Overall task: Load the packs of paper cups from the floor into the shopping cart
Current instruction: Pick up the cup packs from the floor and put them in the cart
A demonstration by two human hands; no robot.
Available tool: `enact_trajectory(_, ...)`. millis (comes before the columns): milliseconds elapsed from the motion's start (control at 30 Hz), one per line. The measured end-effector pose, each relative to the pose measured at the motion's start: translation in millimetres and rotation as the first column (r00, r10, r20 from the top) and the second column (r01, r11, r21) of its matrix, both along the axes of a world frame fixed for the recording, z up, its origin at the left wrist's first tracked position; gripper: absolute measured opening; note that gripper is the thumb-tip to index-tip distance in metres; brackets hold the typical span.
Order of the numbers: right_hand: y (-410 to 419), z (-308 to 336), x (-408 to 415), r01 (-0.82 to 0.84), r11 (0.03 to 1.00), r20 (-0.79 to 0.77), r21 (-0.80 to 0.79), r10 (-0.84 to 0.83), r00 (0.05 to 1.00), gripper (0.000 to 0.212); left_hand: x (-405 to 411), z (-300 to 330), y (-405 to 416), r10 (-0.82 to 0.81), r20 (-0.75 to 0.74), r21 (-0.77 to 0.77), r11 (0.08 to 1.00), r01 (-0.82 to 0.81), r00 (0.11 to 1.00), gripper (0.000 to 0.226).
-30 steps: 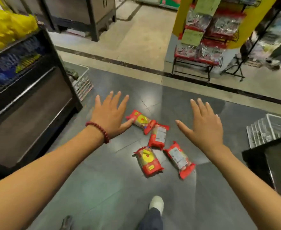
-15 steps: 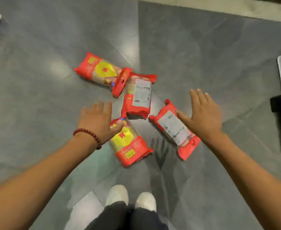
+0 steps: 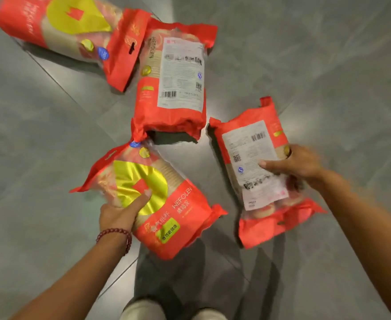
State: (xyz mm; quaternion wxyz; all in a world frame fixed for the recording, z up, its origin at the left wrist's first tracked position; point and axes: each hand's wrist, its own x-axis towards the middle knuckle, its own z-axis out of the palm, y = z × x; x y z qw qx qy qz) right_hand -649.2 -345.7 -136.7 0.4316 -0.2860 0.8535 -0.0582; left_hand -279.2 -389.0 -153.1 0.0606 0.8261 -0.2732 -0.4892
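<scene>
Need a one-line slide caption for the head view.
Left hand and right hand each grip a red cup pack on the grey floor; two more lie beyond.

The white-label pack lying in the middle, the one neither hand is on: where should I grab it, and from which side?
Grip the middle pack across its mid-body, probably from above, thumb on one long side and fingers on the other. It lies flat, label up, with both long sides showing. The left side is tighter, since the upper-left pack ends against it. Avoid the crumpled red end flaps. Both the left hand and right hand already grip other packs.
</scene>
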Motion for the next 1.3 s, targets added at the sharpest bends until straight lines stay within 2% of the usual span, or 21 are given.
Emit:
enact_trajectory(67, 13, -2, 24, 0.117, 0.993, 0.146, -0.024, -0.113, 0.983, 0.077, -7, 1, 8, 0.055, -0.019, -0.032, 0.998, -0.055, 0.998, 0.112)
enact_trajectory(133, 27, -4, 55, 0.292, 0.948, 0.171, -0.123, -0.270, 0.948, 0.049, -10, 4, 19, 0.101, -0.041, -0.082, 0.991, -0.104, 0.994, 0.105)
enact_trajectory(200, 40, 6, 83, 0.419, 0.892, 0.134, -0.168, -0.400, 0.907, 0.059, -6, 13, 26, 0.128, -0.046, -0.128, 0.983, -0.133, 0.991, 0.098)
enact_trajectory(267, 49, 30, 103, 0.438, 0.886, 0.139, -0.153, -0.420, 0.897, 0.066, 10, 38, 31, 0.133, -0.033, -0.139, 0.981, -0.136, 0.991, 0.089)
enact_trajectory(333, 55, 68, 119, 0.421, 0.897, 0.171, -0.133, -0.397, 0.902, 0.063, 33, 77, 38, 0.139, -0.071, -0.150, 0.977, -0.149, 0.988, 0.092)
enact_trajectory(367, 57, 91, 128, 0.394, 0.910, 0.176, -0.129, -0.370, 0.912, 0.060, 47, 102, 40, 0.155, -0.096, -0.166, 0.971, -0.170, 0.983, 0.091)
enact_trajectory(467, 45, 177, 160, 0.301, 0.939, 0.227, -0.165, -0.261, 0.938, 0.054, 86, 195, 42, 0.227, -0.187, -0.231, 0.936, -0.267, 0.956, 0.070)
enact_trajectory(600, -3, 311, 212, 0.156, 0.950, 0.290, -0.272, -0.074, 0.954, 0.051, 141, 335, 37, 0.293, -0.299, -0.331, 0.861, -0.386, 0.908, 0.064)
enact_trajectory(700, -40, 417, 255, 0.057, 0.923, 0.344, -0.380, 0.083, 0.935, 0.048, 188, 439, 39, 0.293, -0.331, -0.398, 0.819, -0.415, 0.897, 0.073)
enact_trajectory(800, -63, 518, 305, -0.045, 0.880, 0.382, -0.474, 0.251, 0.890, 0.045, 235, 538, 57, 0.300, -0.290, -0.496, 0.765, -0.410, 0.909, 0.080)
enact_trajectory(933, -62, 639, 383, -0.188, 0.787, 0.363, -0.587, 0.464, 0.808, 0.044, 294, 657, 102, 0.369, -0.302, -0.593, 0.649, -0.477, 0.879, 0.088)
enact_trajectory(1067, -40, 728, 470, -0.303, 0.702, 0.354, -0.645, 0.626, 0.695, 0.042, 358, 745, 171, 0.476, -0.299, -0.651, 0.532, -0.542, 0.827, 0.091)
enact_trajectory(1200, 2, 795, 569, -0.359, 0.652, 0.406, -0.668, 0.724, 0.558, 0.070, 430, 811, 249, 0.560, -0.274, -0.710, 0.431, -0.557, 0.782, 0.094)
enact_trajectory(1300, 44, 825, 641, -0.395, 0.578, 0.412, -0.714, 0.803, 0.431, 0.073, 484, 852, 312, 0.606, -0.249, -0.760, 0.361, -0.541, 0.755, 0.079)
